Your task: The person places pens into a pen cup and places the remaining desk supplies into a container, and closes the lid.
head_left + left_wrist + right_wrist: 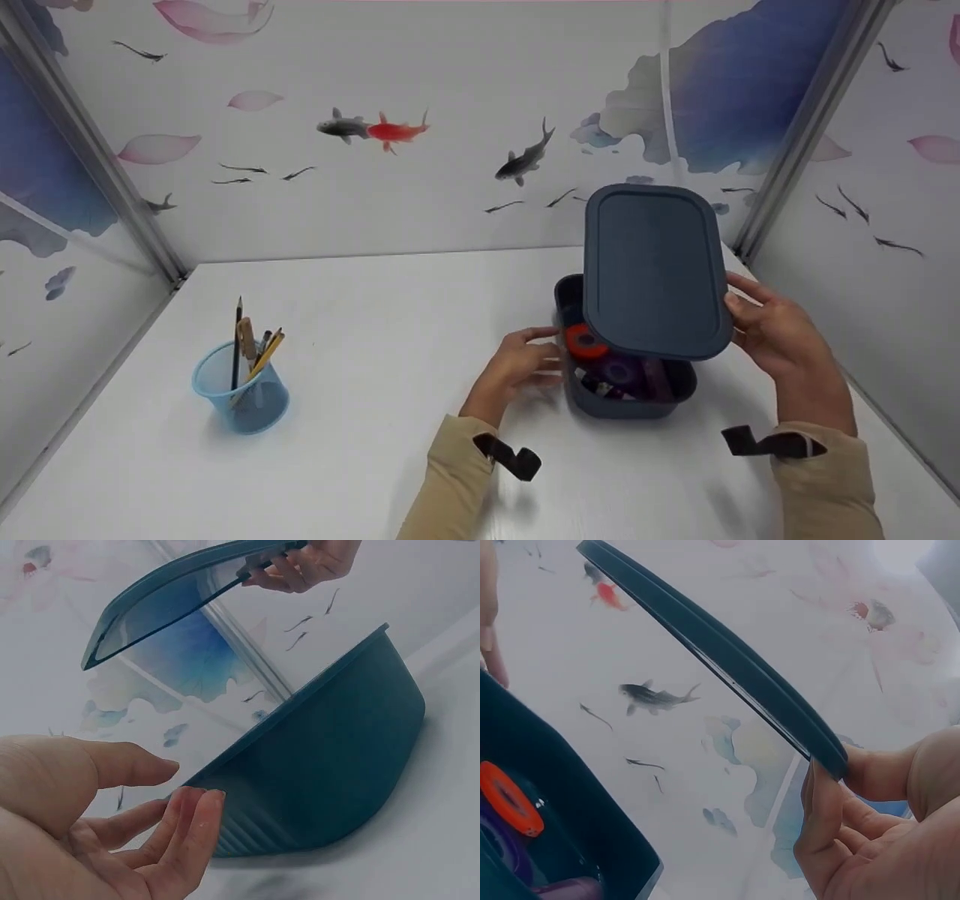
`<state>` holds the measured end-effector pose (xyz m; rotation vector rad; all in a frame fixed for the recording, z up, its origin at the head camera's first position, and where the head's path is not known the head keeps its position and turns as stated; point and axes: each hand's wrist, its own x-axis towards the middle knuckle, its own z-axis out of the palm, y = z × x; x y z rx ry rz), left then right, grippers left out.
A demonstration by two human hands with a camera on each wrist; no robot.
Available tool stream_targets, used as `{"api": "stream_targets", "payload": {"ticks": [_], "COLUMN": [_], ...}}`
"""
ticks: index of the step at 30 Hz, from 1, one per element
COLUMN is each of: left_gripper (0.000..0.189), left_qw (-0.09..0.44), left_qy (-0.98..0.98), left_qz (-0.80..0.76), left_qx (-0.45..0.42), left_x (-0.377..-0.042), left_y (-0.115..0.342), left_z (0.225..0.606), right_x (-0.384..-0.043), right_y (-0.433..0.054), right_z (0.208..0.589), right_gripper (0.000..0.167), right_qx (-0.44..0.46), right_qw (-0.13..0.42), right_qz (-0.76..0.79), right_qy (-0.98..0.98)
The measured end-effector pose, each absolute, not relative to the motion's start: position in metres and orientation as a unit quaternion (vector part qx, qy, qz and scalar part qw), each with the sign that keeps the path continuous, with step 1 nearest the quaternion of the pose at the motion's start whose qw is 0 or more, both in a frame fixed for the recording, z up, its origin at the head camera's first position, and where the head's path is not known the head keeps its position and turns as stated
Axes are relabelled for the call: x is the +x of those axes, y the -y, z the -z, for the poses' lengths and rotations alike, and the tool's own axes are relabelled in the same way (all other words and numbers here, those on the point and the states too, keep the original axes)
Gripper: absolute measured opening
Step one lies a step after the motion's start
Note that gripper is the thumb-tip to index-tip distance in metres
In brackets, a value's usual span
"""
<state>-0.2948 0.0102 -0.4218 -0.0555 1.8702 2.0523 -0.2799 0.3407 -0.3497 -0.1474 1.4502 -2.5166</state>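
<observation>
My right hand (pixel 784 334) pinches the edge of a dark blue-grey lid (pixel 656 270), thumb on one face and fingers on the other. The lid is raised and tilted over a matching open box (pixel 626 407), covering part of its inside in the head view. My left hand (pixel 517 367) is at the box's left side, fingers loosely bent, fingertips right at the wall (pixel 300 772). Inside the box lie an orange-red ring-shaped roll (pixel 511 799), a purple roll (pixel 499 840) and a purple cylindrical item (pixel 570 889).
A light blue mesh pen cup (pixel 251 401) with pencils and a brown-handled tool (pixel 246 337) stands on the white table (pixel 360 450) at the left. Printed panels (pixel 450 67) with fish and petals enclose the table at the back and sides.
</observation>
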Motion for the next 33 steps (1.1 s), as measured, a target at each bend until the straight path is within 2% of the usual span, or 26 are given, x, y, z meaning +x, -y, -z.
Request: {"api": "stream_targets", "payload": {"ticks": [11, 21, 23, 28, 33], "left_gripper": [0.045, 0.043, 0.044, 0.045, 0.045], "left_qw": [0.116, 0.091, 0.088, 0.086, 0.088], "left_qy": [-0.678, -0.629, -0.628, -0.639, -0.647], "left_qz": [-0.724, -0.77, -0.772, -0.764, -0.757], "left_qx": [0.051, 0.048, 0.04, 0.031, 0.022], "left_x": [-0.29, -0.289, -0.29, -0.291, -0.29], "left_y": [-0.013, -0.01, -0.009, -0.012, -0.017], "left_z": [0.401, 0.398, 0.4, 0.402, 0.402], "right_x": [-0.282, -0.285, -0.285, -0.285, -0.284], "right_y": [-0.329, -0.319, -0.318, -0.316, -0.312], "right_z": [0.357, 0.365, 0.367, 0.366, 0.364], "right_gripper": [0.028, 0.024, 0.032, 0.065, 0.062], "right_qx": [-0.036, -0.022, -0.021, -0.015, -0.009], "right_qw": [0.132, 0.136, 0.133, 0.095, 0.065], "right_qz": [0.829, 0.793, 0.769, 0.645, 0.544], "right_qy": [-0.542, -0.593, -0.624, -0.758, -0.837]}}
